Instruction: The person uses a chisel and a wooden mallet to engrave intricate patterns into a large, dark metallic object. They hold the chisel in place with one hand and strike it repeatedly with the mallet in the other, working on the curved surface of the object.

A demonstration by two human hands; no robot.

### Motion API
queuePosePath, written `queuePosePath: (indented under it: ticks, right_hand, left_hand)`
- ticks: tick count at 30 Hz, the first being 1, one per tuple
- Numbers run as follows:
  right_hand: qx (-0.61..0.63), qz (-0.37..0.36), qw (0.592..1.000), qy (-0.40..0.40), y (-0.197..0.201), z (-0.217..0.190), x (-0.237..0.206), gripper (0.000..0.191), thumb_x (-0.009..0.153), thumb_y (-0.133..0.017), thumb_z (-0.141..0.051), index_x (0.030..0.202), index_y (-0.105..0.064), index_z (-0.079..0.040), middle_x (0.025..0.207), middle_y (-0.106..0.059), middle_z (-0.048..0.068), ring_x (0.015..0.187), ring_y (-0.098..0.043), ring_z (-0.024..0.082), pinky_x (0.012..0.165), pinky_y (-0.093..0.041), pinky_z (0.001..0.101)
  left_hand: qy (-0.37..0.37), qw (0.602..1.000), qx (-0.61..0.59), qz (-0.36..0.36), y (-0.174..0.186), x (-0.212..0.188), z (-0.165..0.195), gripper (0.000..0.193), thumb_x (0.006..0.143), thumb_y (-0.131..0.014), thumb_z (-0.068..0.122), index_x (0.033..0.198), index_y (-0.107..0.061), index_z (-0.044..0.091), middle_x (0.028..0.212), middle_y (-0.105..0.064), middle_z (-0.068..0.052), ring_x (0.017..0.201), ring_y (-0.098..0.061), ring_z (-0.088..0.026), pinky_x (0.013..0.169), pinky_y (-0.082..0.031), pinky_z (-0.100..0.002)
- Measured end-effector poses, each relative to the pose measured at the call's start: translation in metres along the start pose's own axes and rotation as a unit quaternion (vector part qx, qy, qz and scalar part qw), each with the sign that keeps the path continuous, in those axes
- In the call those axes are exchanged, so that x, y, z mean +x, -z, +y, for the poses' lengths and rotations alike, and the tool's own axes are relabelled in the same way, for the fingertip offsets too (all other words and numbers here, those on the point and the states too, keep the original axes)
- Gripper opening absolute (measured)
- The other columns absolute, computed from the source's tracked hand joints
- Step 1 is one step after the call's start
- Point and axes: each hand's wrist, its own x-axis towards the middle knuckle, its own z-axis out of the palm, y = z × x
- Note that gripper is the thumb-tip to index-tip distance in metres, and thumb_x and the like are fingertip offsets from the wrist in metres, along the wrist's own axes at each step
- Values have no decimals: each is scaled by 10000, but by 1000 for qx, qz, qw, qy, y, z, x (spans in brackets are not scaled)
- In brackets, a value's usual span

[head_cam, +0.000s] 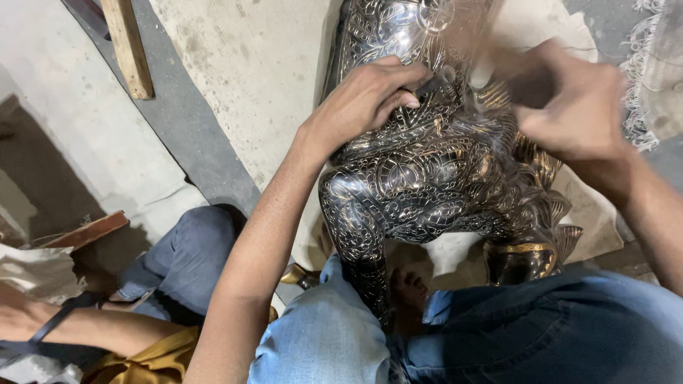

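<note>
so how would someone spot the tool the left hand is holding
Start at the big engraved metal statue lying across the person's lap. On its upper back the left hand pinches a small dark tool, tip on the surface. It is plain and matte beside the shiny patterned metal.

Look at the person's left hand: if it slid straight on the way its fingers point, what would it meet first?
Probably the blurred right hand, just across the engraved metal figure that the left hand rests on; depth is unclear.
</note>
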Motion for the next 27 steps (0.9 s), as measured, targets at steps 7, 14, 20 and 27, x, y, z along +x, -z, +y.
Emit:
queuePosePath:
  ticks: [7,14,20,27]
  right_hand:
    - [-49,19,999,-1,-10,15,3,358,853,-718,-65,1198,-684,27,976,-752,193,925,-748,257,873,-608,374]
    - [-41,46,997,53,-9,2,1,384,927,-722,-62,1291,-647,34,992,-747,205,860,-743,232,770,-603,347]
    - [-68,40,996,40,-7,-10,4,299,865,-712,-33,1153,-659,28,869,-694,148,793,-690,206,727,-577,336]
    - [-298,-32,954,23,-2,-3,6,116,917,-732,-54,1006,-692,11,632,-651,90,518,-630,206,516,-515,353]
  left_hand:
    - [-23,1000,8,16,-2,0,-1,446,1027,-530,389,1272,-660,39,806,-648,-52,761,-569,-149,670,-500,-352]
    - [-47,998,-11,31,3,-2,2,399,1042,-550,384,1243,-656,56,891,-682,-49,858,-634,-139,776,-550,-341]
    - [-17,1000,-14,16,1,-2,2,393,1020,-549,361,1231,-668,52,897,-701,-82,819,-651,-159,714,-553,-340]
    - [6,1000,-9,-12,-4,-4,-9,355,1070,-542,403,1158,-658,79,911,-702,-77,796,-663,-131,796,-586,-323]
